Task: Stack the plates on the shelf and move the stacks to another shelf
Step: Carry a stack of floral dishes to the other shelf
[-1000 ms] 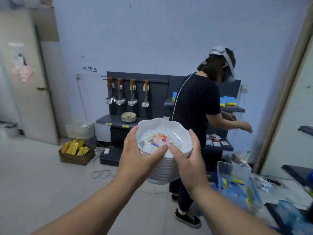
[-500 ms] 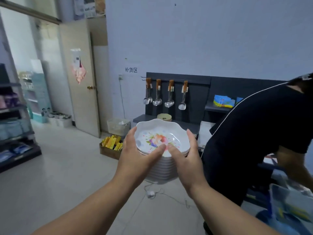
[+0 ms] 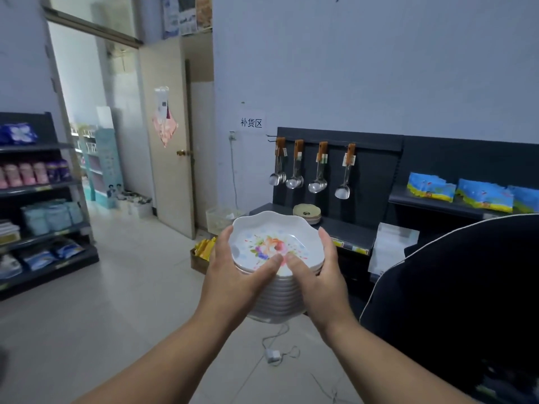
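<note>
The stack of white scalloped flower-print plates (image 3: 274, 234) in front of me looks smooth and glossy; I cannot tell whether it is ceramic or plastic. At one o'clock, polished metal ladles (image 3: 294, 180) shine below brown wooden handles (image 3: 298, 147) on a matt dark metal rack (image 3: 370, 170). The blue plastic packets (image 3: 431, 189) at three o'clock are shiny, and the black cloth top (image 3: 466, 287) at four is matt. At eight, pale floor tiles (image 3: 116, 287) show a dull sheen.

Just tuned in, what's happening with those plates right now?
A person holds a stack of white floral plates in the air, with the left hand and right hand gripping its sides and both thumbs over the top rim. It is not yet set down. Ahead, a dark shelf below hanging ladles holds a few tan plates. Another person in a dark shirt stands close on the right.
</note>
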